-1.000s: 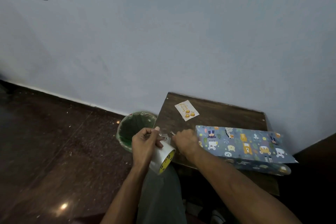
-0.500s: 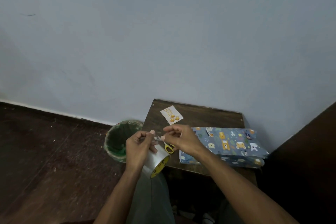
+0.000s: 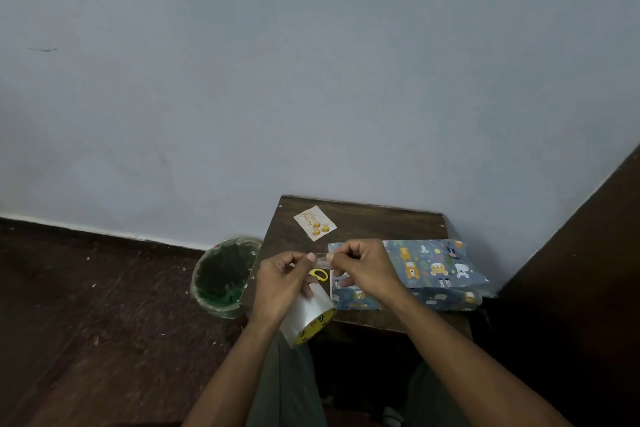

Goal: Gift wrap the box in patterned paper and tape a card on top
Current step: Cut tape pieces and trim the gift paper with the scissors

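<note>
A box wrapped in blue animal-patterned paper (image 3: 433, 267) lies on the right of a small dark wooden table (image 3: 363, 222). A small white card (image 3: 314, 222) with orange print lies near the table's far left corner. My left hand (image 3: 282, 284) holds a roll of clear tape (image 3: 306, 317) with a yellow core over the table's front left edge. My right hand (image 3: 363, 267) pinches a short clear tape strip (image 3: 322, 256) stretched between both hands' fingertips. Yellow-handled scissors (image 3: 319, 274) lie on the table beneath the hands, mostly hidden.
A green-lined waste bin (image 3: 225, 276) stands on the dark floor just left of the table. The pale wall (image 3: 311, 80) rises directly behind the table. A dark wooden surface (image 3: 588, 270) borders the right side.
My right hand left the table by the scissors and rose to the tape's loose end. Both hands now hold a short strip between their fingertips, above the scissors.
</note>
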